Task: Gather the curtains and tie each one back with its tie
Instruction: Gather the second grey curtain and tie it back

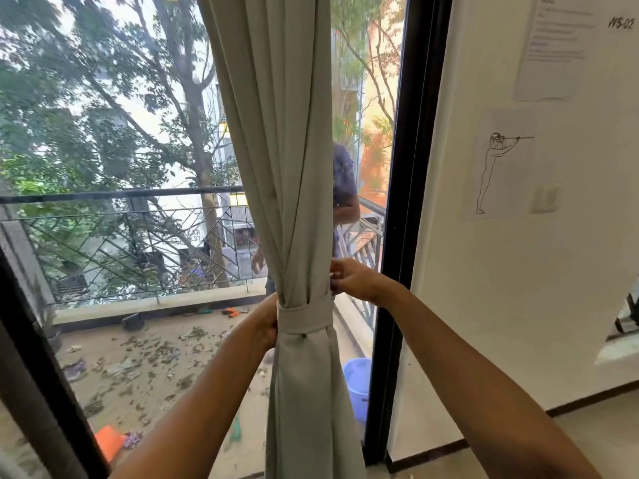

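Head view: left hand (pixel 268 319) grips the gathered curtain (pixel 276 160) at its tie (pixel 304 318); right hand (pixel 350 278) pinches the curtain's right edge just above.

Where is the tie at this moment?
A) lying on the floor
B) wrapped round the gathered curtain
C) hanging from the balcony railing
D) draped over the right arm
B: the tie forms a band round the curtain, whose folds pinch in at that height.
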